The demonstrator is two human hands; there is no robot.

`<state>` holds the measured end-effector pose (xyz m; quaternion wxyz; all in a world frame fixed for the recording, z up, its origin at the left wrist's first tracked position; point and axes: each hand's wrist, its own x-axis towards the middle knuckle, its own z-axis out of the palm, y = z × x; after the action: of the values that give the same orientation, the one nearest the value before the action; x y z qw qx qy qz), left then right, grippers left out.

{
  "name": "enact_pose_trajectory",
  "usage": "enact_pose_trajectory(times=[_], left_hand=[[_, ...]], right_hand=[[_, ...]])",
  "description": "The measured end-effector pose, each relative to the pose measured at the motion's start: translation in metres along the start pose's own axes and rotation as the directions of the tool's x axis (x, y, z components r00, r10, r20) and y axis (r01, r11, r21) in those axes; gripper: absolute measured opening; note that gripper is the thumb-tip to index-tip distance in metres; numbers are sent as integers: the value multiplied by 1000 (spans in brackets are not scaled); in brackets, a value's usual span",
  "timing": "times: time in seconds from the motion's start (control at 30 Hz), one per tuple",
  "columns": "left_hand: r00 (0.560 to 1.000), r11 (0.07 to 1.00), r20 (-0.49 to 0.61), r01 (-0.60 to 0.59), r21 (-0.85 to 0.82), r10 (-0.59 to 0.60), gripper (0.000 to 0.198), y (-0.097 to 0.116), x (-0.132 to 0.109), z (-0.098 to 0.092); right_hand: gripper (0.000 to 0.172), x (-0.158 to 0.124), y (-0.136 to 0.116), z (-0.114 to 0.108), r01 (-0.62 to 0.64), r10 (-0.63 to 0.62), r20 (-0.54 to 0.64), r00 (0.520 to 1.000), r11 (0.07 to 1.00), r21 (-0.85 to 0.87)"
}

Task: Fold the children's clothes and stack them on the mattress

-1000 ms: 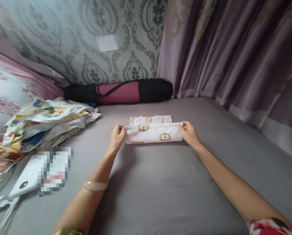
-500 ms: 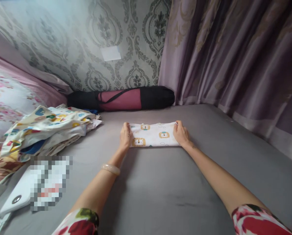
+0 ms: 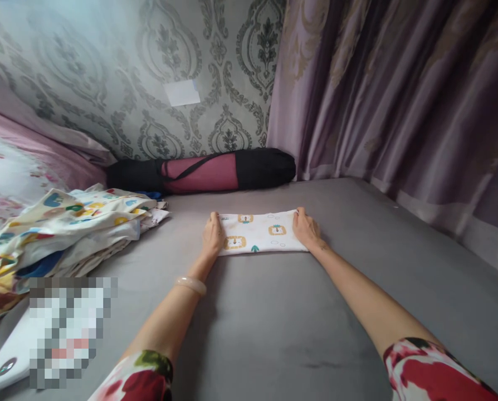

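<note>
A white cloth [image 3: 259, 236] printed with yellow lion faces lies folded into a flat band across the grey bed sheet [image 3: 269, 323]. My left hand [image 3: 213, 235] is closed on its left end, thumb side up. At the opposite end, my right hand [image 3: 307, 228] grips the cloth's upper right corner, fingers curled around the edge. The fabric is stretched fairly straight between both hands. The fingertips are partly hidden behind the folds. A pale bangle [image 3: 191, 286] circles my left wrist.
Patterned clothes [image 3: 77, 217] lie in a loose pile on the left. Nearer me is a white object [image 3: 10, 356], partly pixelated. A black and maroon roll bag [image 3: 203, 172] rests along the wall. Purple curtains [image 3: 357, 100] hang at the right.
The view has shifted slightly, so the pile and white object sit further left and lower. Both hands keep hold of the cloth, and slightly more of its front face shows.
</note>
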<state>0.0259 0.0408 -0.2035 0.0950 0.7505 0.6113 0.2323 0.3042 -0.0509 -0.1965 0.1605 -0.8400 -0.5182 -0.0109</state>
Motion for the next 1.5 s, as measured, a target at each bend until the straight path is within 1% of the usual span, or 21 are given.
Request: enact_pose_trajectory(times=[0.1, 0.17, 0.27, 0.37, 0.43, 0.53, 0.57, 0.6, 0.67, 0.73, 0.77, 0.83, 0.87, 0.93, 1.0, 1.1, 1.2, 1.37, 1.5], left_hand=[[999, 998, 25, -31, 62, 30, 30, -3, 1, 3], [999, 995, 40, -36, 95, 32, 29, -4, 2, 5], [997, 991, 72, -7, 132, -3, 29, -3, 5, 7], [996, 991, 78, 32, 129, -43, 29, -2, 5, 7], [998, 993, 51, 38, 112, -44, 28, -2, 5, 6], [999, 993, -27, 20, 113, -17, 28, -1, 2, 1], [999, 992, -53, 5, 127, 2, 28, 1, 0, 0], [997, 989, -75, -17, 145, 28, 28, 3, -2, -2], [990, 982, -95, -83, 172, 101, 29, 12, -7, -2], [978, 969, -79, -178, 168, 194, 31, 25, -13, 1], [969, 961, -61, -228, 158, 240, 32, 33, -17, 4], [951, 942, -14, -304, 141, 309, 37, 48, -25, 11], [946, 937, 14, -321, 137, 322, 40, 55, -29, 14], [946, 936, 76, -323, 139, 316, 47, 67, -36, 19], [946, 938, 135, -314, 148, 295, 51, 74, -39, 21], [943, 933, 185, -310, 181, 277, 53, 77, -40, 23], [940, 924, 201, -316, 213, 275, 54, 73, -38, 30], [942, 929, 223, -298, 219, 249, 56, 66, -36, 45], [945, 932, 232, -284, 224, 232, 56, 65, -36, 46]], right_hand=[[37, 0, -1, 0, -18, 19, 25, 1000, 1000, -10], [37, -1, -3, 0, -52, 53, 45, 998, 998, -22], [35, 0, -7, 1, -122, 124, 70, 990, 992, -41], [35, 3, -7, 0, -152, 154, 96, 983, 988, -33], [36, 7, -4, -3, -159, 159, 139, 977, 987, -11], [37, 8, -3, -10, -166, 156, 210, 965, 986, 31], [37, 7, -4, -12, -169, 158, 201, 967, 985, 35], [37, 5, -7, -14, -163, 156, 161, 974, 986, 30], [37, -3, -17, -15, -116, 116, 34, 993, 993, 5], [40, -14, -32, -12, 13, -13, -55, 998, 1000, -6], [42, -19, -40, -10, 99, -99, -62, 993, 995, -1], [49, -29, -56, -3, 267, -267, -21, 964, 963, 23], [52, -33, -63, 0, 328, -329, 12, 944, 944, 36], [56, -38, -73, 6, 392, -395, 77, 916, 919, 53], [57, -39, -78, 9, 408, -412, 119, 903, 911, 59], [58, -38, -81, 12, 411, -414, 133, 900, 910, 54], [58, -35, -80, 19, 416, -418, 133, 899, 908, 41], [57, -33, -76, 33, 402, -401, 170, 900, 915, 29], [57, -32, -76, 35, 405, -403, 178, 898, 914, 27]])
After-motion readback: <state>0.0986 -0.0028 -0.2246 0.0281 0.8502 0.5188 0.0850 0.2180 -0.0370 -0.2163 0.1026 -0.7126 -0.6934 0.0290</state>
